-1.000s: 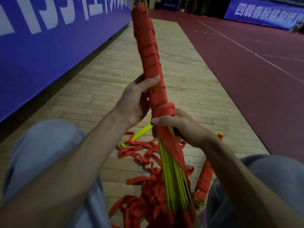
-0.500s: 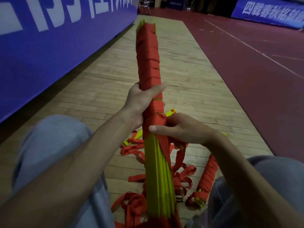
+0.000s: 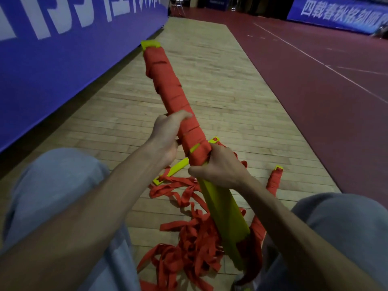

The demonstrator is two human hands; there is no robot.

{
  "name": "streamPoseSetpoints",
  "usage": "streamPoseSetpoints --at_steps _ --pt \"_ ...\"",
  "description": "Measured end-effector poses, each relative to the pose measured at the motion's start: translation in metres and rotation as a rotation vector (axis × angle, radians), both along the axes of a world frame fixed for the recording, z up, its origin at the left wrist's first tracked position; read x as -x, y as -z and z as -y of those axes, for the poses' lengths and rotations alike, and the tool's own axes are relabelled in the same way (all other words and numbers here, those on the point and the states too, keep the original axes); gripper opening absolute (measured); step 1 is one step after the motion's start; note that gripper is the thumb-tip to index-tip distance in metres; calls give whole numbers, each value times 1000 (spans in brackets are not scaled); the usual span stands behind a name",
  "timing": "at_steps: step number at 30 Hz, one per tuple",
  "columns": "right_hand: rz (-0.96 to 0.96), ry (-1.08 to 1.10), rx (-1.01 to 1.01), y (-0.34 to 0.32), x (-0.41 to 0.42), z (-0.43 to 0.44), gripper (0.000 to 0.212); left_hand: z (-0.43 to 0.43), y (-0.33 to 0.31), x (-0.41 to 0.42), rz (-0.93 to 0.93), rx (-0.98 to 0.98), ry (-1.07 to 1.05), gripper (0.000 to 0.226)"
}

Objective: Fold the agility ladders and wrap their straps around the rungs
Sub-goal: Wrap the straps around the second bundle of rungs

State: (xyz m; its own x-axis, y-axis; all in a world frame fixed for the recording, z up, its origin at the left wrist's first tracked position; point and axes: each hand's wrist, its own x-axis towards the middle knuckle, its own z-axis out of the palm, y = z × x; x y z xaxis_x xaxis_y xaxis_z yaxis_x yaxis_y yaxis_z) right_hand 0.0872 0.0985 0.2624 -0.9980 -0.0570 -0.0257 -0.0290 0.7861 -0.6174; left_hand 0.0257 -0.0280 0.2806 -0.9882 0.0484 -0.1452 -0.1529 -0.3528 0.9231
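Now the bundle of stacked rungs (image 3: 222,204) is seen tipped away from the body, its far end lowered toward the wooden floor (image 3: 210,85) compared with a second ago, when it stood nearly upright. The strap winding (image 3: 168,89) is also found carried a little further down, its lowest turn lying directly under the right hand's fingers. By judgement, wrapping is past halfway; the near half of the yellow rungs is left bare.

The bundle is held in the air above the lap. Beyond the left fingers, red wrap runs unbroken to a yellow tip (image 3: 150,44). Nearer than the right fingers, bare rungs lead into a heap of loose red strap (image 3: 189,244) on the floor.

The left hand (image 3: 165,137) is closed round the wrapped section. The right hand (image 3: 220,166) is closed round the edge of the wrap, pinching the strap there.

A second, already wrapped ladder (image 3: 275,181) is noted beside the right wrist.
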Motion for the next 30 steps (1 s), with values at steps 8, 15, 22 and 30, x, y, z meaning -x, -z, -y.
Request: streamPoseSetpoints --at_steps 8,15,22,30 --pt "100 -201 600 -25 -12 0 17 1 -11 -8 -69 -303 180 22" --pt "140 -111 380 -19 -10 3 25 -10 -3 -17 45 -322 88 29" --pt "150 -111 208 -20 -9 0 47 -9 0 -14 -5 -86 88 29" --pt "104 -136 -145 -9 -3 -5 73 -7 0 0 5 100 -9 45"
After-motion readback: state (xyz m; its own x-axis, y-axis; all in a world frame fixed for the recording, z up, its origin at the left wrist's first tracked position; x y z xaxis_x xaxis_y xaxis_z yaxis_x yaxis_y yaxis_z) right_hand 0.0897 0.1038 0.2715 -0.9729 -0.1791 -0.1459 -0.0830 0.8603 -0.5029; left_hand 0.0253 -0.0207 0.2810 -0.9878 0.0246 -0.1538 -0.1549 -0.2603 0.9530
